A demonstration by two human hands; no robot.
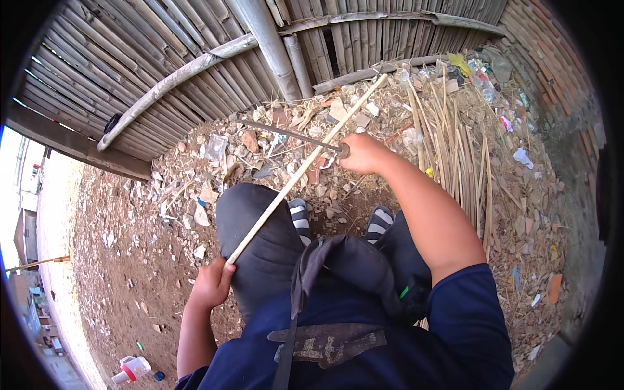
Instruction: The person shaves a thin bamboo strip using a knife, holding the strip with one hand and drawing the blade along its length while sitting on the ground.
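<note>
My left hand (211, 284) is closed round the lower end of a long pale bamboo stick (286, 188), beside my left knee. From there the stick slants up and away to the right over the rubble. My right hand (364, 154) grips the handle of a knife (283, 132), whose long, thin, dark blade points to the left. Blade and stick cross just left of my right fist; the blade seems to lie against the stick, though I cannot tell whether it cuts in. My right palm and most of the handle are hidden.
Split bamboo strips (458, 149) lie in a bundle to the right. A bamboo-slat wall (214, 78) stands ahead, a brick wall (552, 58) at the right. Rubble and litter cover the ground. A clear plastic container (133, 368) with a red band lies lower left.
</note>
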